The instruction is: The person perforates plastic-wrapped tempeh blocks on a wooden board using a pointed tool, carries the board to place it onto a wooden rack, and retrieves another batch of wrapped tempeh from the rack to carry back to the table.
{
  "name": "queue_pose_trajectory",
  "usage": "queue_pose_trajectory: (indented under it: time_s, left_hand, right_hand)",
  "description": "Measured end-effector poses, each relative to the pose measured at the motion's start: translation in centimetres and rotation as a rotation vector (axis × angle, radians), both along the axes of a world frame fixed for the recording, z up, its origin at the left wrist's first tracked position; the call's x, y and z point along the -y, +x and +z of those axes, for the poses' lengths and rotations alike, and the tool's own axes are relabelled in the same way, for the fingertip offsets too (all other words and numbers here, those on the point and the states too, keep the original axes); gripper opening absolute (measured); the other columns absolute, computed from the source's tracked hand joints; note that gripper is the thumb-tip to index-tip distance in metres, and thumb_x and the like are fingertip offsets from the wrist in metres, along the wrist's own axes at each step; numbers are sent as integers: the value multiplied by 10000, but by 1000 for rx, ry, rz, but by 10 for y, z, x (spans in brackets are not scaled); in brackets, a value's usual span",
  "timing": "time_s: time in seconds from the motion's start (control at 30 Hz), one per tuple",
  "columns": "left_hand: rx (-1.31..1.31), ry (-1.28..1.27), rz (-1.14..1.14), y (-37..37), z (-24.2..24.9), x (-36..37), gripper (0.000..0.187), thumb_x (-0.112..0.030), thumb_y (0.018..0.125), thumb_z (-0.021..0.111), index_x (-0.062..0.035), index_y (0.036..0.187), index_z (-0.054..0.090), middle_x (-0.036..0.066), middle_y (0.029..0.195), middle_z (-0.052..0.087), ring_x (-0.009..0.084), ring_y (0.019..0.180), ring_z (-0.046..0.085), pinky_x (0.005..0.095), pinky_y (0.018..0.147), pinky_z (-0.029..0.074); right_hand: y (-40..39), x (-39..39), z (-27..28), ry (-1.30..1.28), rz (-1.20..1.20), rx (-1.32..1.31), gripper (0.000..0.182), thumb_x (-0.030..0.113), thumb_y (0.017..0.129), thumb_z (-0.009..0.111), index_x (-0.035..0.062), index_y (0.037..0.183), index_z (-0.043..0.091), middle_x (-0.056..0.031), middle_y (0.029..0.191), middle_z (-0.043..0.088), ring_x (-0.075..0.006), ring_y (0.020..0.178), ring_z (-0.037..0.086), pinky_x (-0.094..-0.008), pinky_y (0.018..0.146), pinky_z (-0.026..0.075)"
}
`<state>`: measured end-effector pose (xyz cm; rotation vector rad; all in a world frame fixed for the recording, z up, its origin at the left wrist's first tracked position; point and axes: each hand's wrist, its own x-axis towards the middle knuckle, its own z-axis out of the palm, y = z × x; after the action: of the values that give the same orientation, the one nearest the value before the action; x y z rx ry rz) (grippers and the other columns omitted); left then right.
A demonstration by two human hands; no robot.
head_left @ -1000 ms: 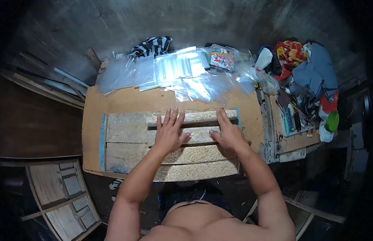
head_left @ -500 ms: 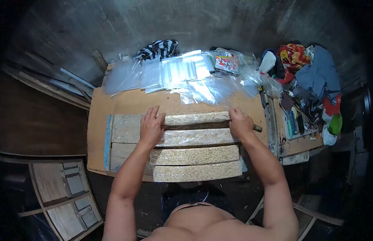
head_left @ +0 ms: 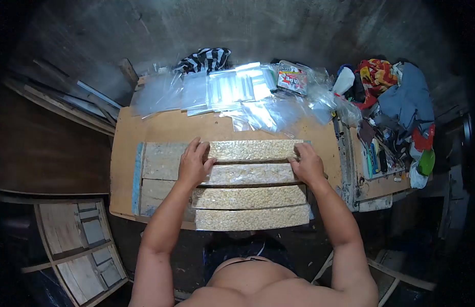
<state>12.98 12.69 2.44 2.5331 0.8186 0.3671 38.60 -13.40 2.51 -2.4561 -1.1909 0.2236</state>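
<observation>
Several long slabs of pale grainy material in clear plastic lie in parallel rows on a wooden board (head_left: 158, 169). The farthest slab (head_left: 252, 151) lies flat between my two hands. My left hand (head_left: 194, 161) holds its left end, fingers on top and thumb at the near edge. At its right end my right hand (head_left: 307, 162) holds it in the same way. Nearer to me are the second slab (head_left: 250, 174), the third slab (head_left: 250, 197) and the nearest slab (head_left: 252, 218).
Clear plastic bags (head_left: 227, 92) and a printed packet (head_left: 292, 78) lie along the table's back. At the right are tools (head_left: 378, 153), cloths (head_left: 409, 97) and a green object (head_left: 426, 160). Wooden planks (head_left: 68, 110) lean at the left.
The farthest slab, tilted before, now lies flat with its wide face up. The dark gap beside it has narrowed, and the rod end by my right hand no longer shows.
</observation>
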Motion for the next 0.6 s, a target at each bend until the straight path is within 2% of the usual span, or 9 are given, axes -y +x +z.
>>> queue_pose_trajectory:
  time_s: [0.07, 0.1, 0.2, 0.23, 0.27, 0.4, 0.47, 0.53, 0.6]
  left_hand:
    - [62, -6, 38, -11, -2, 3, 509, -232, 792, 751, -71, 1238, 566, 221, 1381, 475, 382, 1258, 477, 470, 1016, 411]
    - [57, -9, 42, -19, -4, 6, 509, -232, 792, 751, -71, 1238, 566, 221, 1381, 475, 382, 1258, 477, 470, 1016, 411]
    - [118, -30, 86, -46, -4, 17, 529, -204, 827, 711, -34, 1292, 523, 237, 1344, 496, 387, 1230, 498, 443, 1008, 424]
    - [93, -168, 126, -52, 4, 23, 536, -191, 834, 701, -23, 1306, 509, 239, 1329, 507, 384, 1207, 518, 428, 995, 437]
    - [69, -308, 166, -57, 10, 28, 543, -178, 841, 691, -12, 1320, 496, 240, 1314, 517, 380, 1184, 538, 412, 982, 449]
    - [94, -369, 203, -72, -7, 30, 586, -166, 852, 683, -21, 1376, 464, 230, 1226, 581, 339, 1106, 596, 395, 955, 473]
    - [138, -367, 224, -75, -14, 27, 588, -154, 861, 678, -18, 1387, 453, 222, 1207, 594, 314, 1098, 600, 381, 955, 474]
    - [180, -365, 246, -78, -19, 23, 591, -142, 871, 672, -15, 1399, 441, 214, 1187, 606, 289, 1091, 604, 366, 956, 475]
    - [272, -640, 318, -80, -25, 17, 592, -92, 887, 654, -13, 1422, 411, 184, 1197, 593, 225, 1068, 595, 337, 939, 485]
  right_hand:
    - [-7, 10, 8, 56, -142, 32, 410, 263, 803, 705, 47, 1125, 570, -155, 1111, 587, -380, 1002, 609, -477, 804, 508]
    - [-11, 15, 18, -34, -242, -34, 420, 296, 828, 677, 12, 1120, 576, -199, 1073, 613, -411, 989, 609, -483, 823, 496]
    - [-21, 38, 25, -166, -286, -196, 430, 337, 843, 658, 1, 1103, 595, -233, 1052, 636, -437, 971, 611, -493, 846, 487]
    - [-24, 42, 21, -168, -311, -266, 455, 349, 830, 674, -14, 1093, 603, -258, 1030, 650, -446, 967, 614, -494, 855, 481]
    - [-29, 44, 16, -168, -310, -267, 455, 349, 830, 674, -14, 1093, 603, -258, 1030, 650, -446, 967, 614, -494, 855, 481]
    - [-38, 39, 15, -136, -287, -260, 515, 354, 802, 708, -46, 1104, 590, -265, 1042, 648, -428, 996, 618, -478, 868, 478]
    - [-38, 34, 17, -54, -271, -437, 531, 367, 799, 713, -63, 1080, 577, -280, 1029, 642, -434, 991, 616, -459, 879, 478]
    - [-37, 32, 12, -72, -294, -457, 544, 365, 789, 730, -65, 1084, 575, -277, 1021, 645, -413, 979, 625, -440, 866, 484]
    - [-32, 28, 7, -90, -315, -475, 558, 364, 779, 747, -67, 1088, 572, -273, 1014, 648, -391, 966, 635, -422, 853, 490]
